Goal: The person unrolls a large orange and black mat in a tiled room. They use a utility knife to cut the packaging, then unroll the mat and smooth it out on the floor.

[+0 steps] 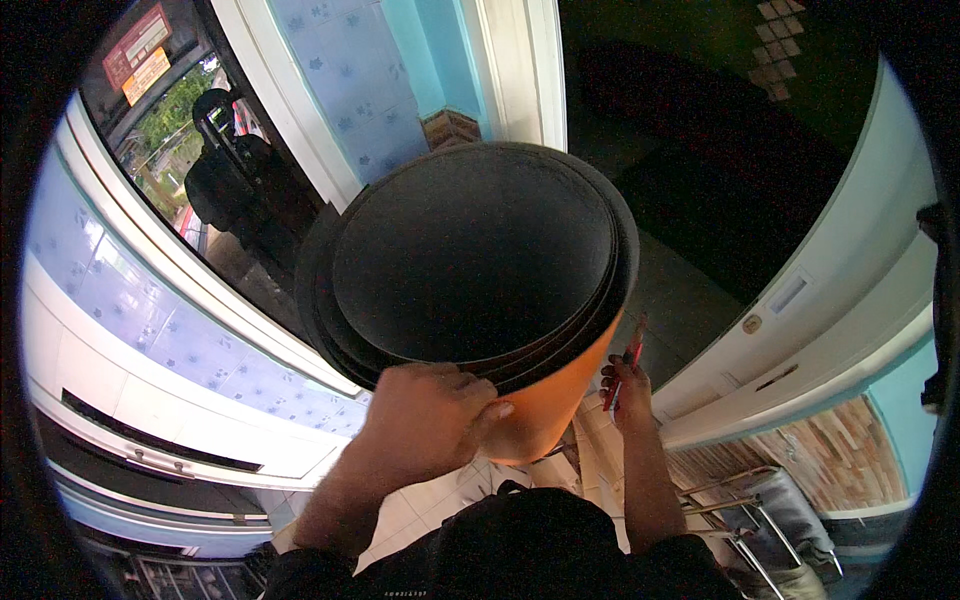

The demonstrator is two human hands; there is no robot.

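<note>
Clamping my left hand (420, 420) over the near edge of the orange-and-black roll (475, 280) before me, fingers of my right hand (630, 392) curled round a red tool (633, 355), I judged the roll light and springy, best gripped there.

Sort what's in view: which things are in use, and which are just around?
In use:
- black-and-orange roll, its near rim gripped by the left hand
- red tool, held in the right hand

Just around:
- metal-legged chair
- white door
- window
</note>
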